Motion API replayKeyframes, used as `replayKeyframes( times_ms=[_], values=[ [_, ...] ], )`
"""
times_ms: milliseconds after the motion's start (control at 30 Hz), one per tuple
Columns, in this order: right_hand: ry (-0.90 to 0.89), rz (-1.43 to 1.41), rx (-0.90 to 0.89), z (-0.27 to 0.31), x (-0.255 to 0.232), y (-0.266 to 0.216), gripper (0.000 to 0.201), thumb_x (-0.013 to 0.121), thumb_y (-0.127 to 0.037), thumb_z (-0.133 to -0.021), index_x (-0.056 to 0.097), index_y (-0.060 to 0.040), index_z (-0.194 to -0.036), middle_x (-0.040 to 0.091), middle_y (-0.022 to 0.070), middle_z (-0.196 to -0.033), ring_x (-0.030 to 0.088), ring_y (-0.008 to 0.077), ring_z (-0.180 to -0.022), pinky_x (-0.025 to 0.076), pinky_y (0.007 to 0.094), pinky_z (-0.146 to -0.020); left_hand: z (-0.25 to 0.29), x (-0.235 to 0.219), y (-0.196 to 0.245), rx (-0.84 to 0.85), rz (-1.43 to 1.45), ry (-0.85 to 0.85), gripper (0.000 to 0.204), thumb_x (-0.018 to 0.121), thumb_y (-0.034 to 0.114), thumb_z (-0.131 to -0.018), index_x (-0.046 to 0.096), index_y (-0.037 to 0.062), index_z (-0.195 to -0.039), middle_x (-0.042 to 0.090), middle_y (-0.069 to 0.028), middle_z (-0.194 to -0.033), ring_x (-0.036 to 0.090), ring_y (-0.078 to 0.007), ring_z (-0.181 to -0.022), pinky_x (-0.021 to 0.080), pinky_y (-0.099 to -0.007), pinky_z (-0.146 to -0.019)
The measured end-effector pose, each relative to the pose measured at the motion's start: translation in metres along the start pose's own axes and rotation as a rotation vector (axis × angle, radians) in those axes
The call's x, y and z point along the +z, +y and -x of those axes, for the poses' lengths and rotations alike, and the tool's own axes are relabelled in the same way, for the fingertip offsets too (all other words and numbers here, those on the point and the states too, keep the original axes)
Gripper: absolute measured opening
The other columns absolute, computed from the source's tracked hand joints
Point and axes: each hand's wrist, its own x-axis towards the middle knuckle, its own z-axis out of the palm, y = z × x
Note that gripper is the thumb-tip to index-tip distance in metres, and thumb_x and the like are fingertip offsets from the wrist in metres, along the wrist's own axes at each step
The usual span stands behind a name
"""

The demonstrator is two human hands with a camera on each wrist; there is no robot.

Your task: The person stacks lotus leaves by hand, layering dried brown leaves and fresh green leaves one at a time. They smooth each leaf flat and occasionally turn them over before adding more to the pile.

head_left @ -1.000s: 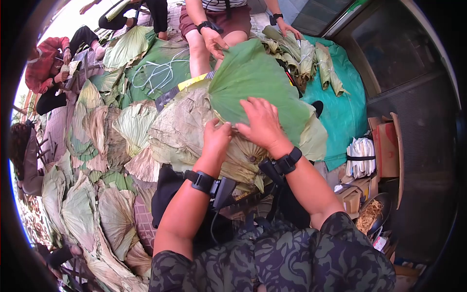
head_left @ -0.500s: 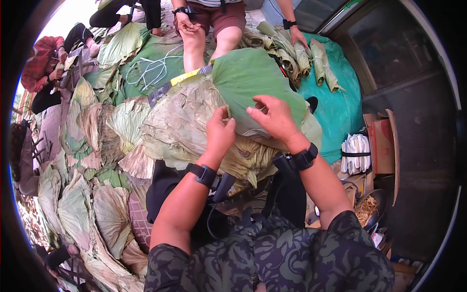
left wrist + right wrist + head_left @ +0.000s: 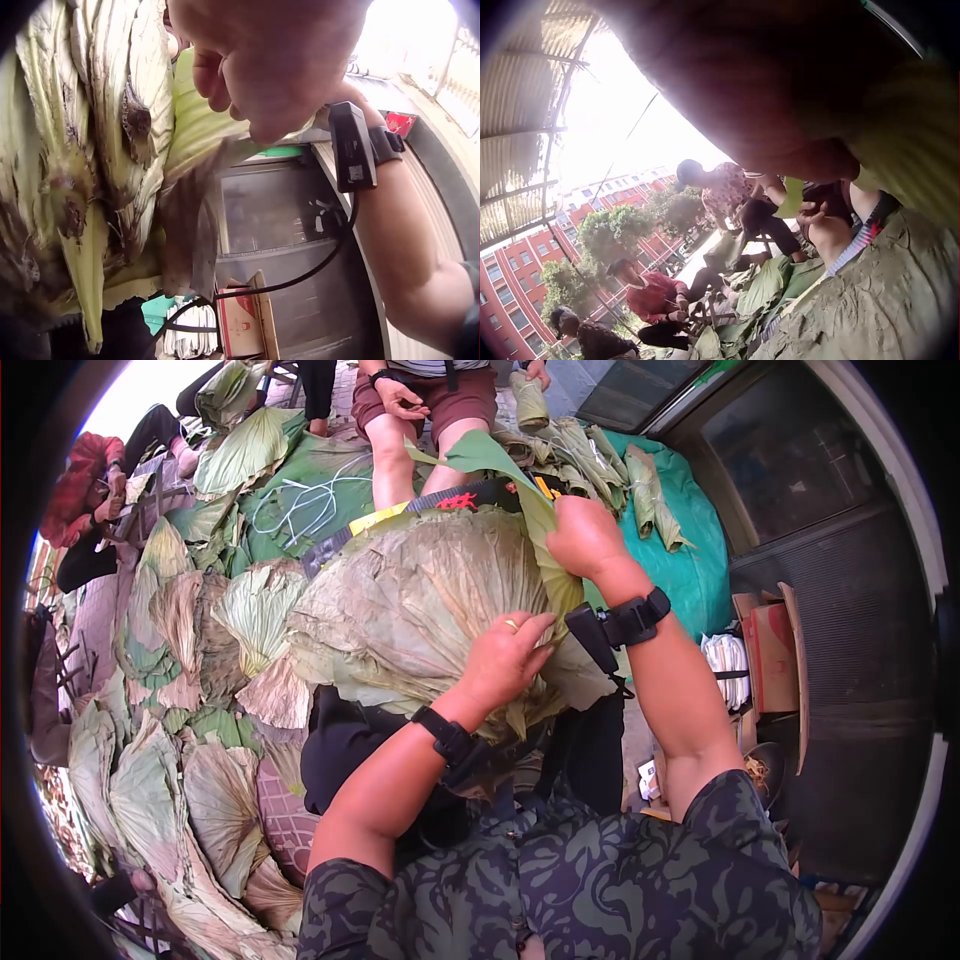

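Note:
A thick stack of dried, grey-brown lotus leaves (image 3: pixel 420 585) lies before me. Along its right side stands a green lotus leaf (image 3: pixel 553 560), lifted and folded so its yellowish underside shows. My right hand (image 3: pixel 588 540) grips this leaf near its upper part, fingers curled round the edge. Lower down, my left hand (image 3: pixel 505 660) rests over the stack's right side and pinches the leaf's lower edge. In the left wrist view, gathered leaf stalks (image 3: pixel 94 172) hang at the stack's near side, beside my curled left fingers. The right wrist view is mostly blocked by my dark, close hand.
Across from me a person's legs (image 3: pixel 395 460) are close to the stack. Tied rolled-leaf bundles (image 3: pixel 655 500) lie on a teal sheet (image 3: pixel 705 570). White string (image 3: pixel 300 510) and more leaves (image 3: pixel 150 790) cover the left ground. A cardboard box (image 3: pixel 772 660) stands right.
The green leaf, earlier spread flat over the stack, is now lifted and folded to the right. My right hand moved up and right, my left hand right and down. The other person raised a rolled bundle.

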Motion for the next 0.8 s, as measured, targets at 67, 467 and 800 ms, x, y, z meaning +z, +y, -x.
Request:
replayKeyframes(
  times_ms=[67, 467, 800],
  values=[
    [0.162, -0.025, -0.070, 0.010, -0.020, 0.028, 0.026, 0.052, -0.008, -0.069, 0.063, 0.0014, -0.090, 0.062, 0.0229, -0.088, 0.061, 0.0378, -0.082, 0.048, 0.0441, -0.077, -0.001, -0.007, 0.008, 0.017, 0.019, 0.069, 0.020, 0.063, 0.014, -0.075, 0.055, 0.0061, -0.091, 0.057, -0.0114, -0.079, 0.057, -0.0313, -0.068, 0.046, -0.0394, -0.057],
    [0.610, -1.636, 0.030, 0.081, -0.074, 0.080, 0.024, 0.051, 0.000, -0.084, 0.054, 0.0082, -0.107, 0.062, 0.0148, -0.100, 0.062, 0.0209, -0.084, 0.049, 0.0303, -0.077, 0.034, -0.009, 0.012, -0.705, 1.257, -0.846, 0.092, 0.070, 0.046, -0.073, 0.018, 0.0114, -0.141, 0.043, -0.0170, -0.131, 0.051, -0.0249, -0.110, 0.042, -0.0352, -0.091],
    [0.470, -1.680, 0.798, 0.134, 0.148, 0.026, 0.018, 0.060, 0.000, -0.077, 0.055, 0.0052, -0.095, 0.061, 0.0102, -0.095, 0.058, 0.0184, -0.083, 0.046, 0.0316, -0.076, 0.029, -0.062, -0.034, -0.916, 1.259, 0.487, 0.052, 0.064, 0.010, -0.081, 0.039, 0.0061, -0.127, 0.049, -0.0098, -0.122, 0.049, -0.0251, -0.111, 0.041, -0.0422, -0.094]
  ],
)
